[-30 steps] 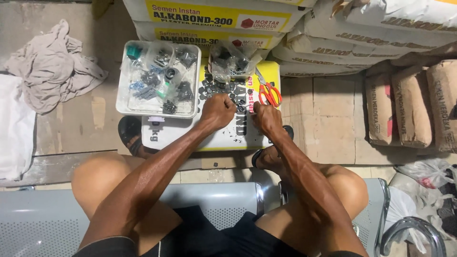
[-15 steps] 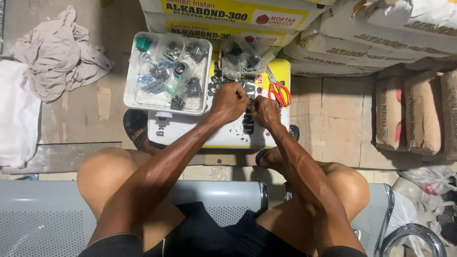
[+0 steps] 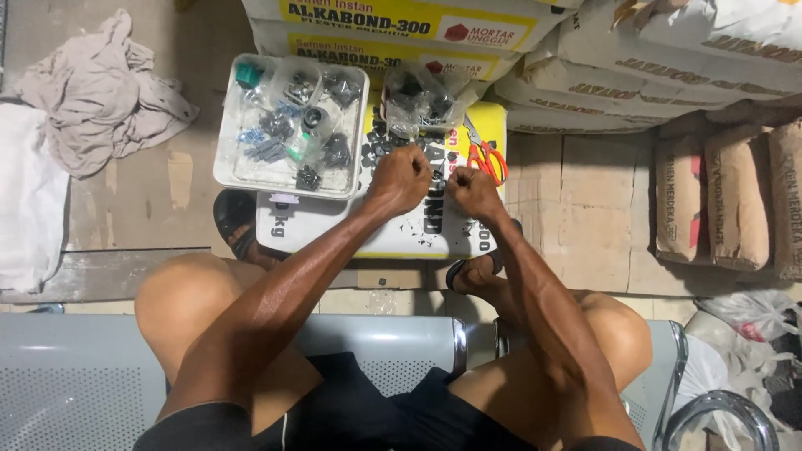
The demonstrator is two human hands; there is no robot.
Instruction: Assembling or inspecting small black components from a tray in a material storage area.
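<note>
My left hand (image 3: 401, 178) and my right hand (image 3: 472, 190) are close together, fingers curled, over a white and yellow sack (image 3: 393, 238) lying flat on the floor. Small dark screws and bits (image 3: 380, 150) are scattered on the sack just beyond my knuckles. Each hand seems to pinch something small, but the fingers hide it. A white tray (image 3: 242, 175) with clear bags of small hardware stands to the left of my left hand. Orange-handled scissors (image 3: 484, 157) lie right of my right hand.
Clear plastic bags of parts (image 3: 422, 96) lie behind the sack. Stacked cement sacks (image 3: 635, 58) fill the back and right. Crumpled cloths (image 3: 92, 92) lie at the left. I sit on a grey metal bench (image 3: 75, 384), feet in sandals (image 3: 234, 221) on the tiled floor.
The view has shifted slightly. My hands have stayed together over the sack, with only small finger movements.
</note>
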